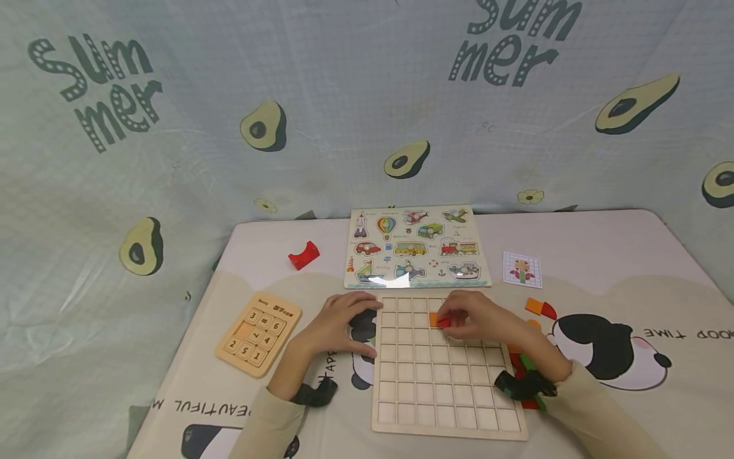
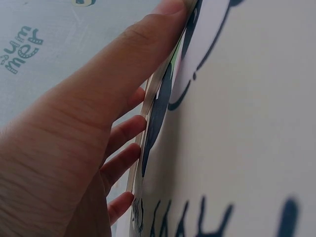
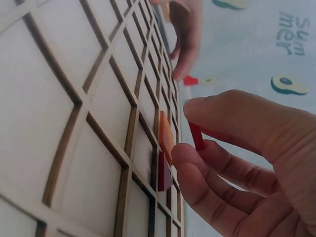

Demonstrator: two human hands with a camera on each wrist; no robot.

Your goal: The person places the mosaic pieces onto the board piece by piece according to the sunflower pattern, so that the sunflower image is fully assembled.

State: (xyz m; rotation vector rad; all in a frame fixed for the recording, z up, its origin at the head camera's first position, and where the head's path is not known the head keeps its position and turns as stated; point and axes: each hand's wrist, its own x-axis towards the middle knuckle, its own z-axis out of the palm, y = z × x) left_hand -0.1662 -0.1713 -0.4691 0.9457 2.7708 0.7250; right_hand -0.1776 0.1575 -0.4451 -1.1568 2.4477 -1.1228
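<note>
- Two hands are working at the grid board (image 1: 447, 376) lying on the surface (image 1: 619, 255).
- Left hand (image 1: 344, 325) is lying with straight fingers (image 2: 126, 133) pressed against the board's left edge, steadying it.
- Right hand (image 1: 482, 319) is pinching a thin red tile (image 3: 196, 136) between thumb and fingertips, just above the upper cells.
- An orange tile (image 3: 166, 137) is sitting tilted in a cell, touching the fingers.
- Risk, as I judge it: the red tile may catch on a cell wall and tip, or nudge the orange tile out, because the pinch is shallow.
- Spare pieces (image 1: 540, 308) are lying near the board's right side.
</note>
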